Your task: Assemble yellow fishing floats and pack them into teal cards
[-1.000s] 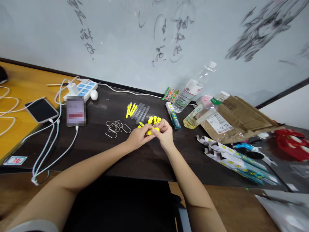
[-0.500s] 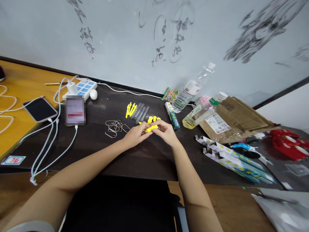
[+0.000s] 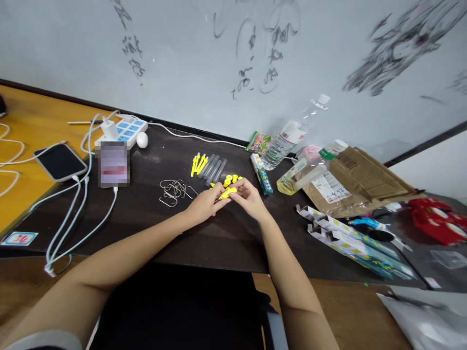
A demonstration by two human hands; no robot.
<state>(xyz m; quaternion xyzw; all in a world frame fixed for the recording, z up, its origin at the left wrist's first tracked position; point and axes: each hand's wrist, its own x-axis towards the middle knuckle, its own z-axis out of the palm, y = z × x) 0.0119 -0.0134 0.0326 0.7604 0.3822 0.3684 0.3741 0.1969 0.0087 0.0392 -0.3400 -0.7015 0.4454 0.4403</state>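
Fingers (image 3: 216,190) of the left hand (image 3: 203,203) and of the right hand (image 3: 251,198) are closed around a slim yellow piece (image 3: 228,192), which is held between them, slightly tilted, above the dark table (image 3: 226,245); its finer details are hidden by the fingertips. Just beyond the hands, a cluster of small yellow parts (image 3: 234,178) is seen on the tabletop. Behind and to the left, clear tubes (image 3: 212,170) are laid side by side, flanked by yellow sticks (image 3: 199,165). Thin metal hooks (image 3: 171,192) are heaped near the left hand, and near the right hand a narrow teal-and-white box (image 3: 261,175) is found, with a clear water bottle (image 3: 280,148) stood behind it
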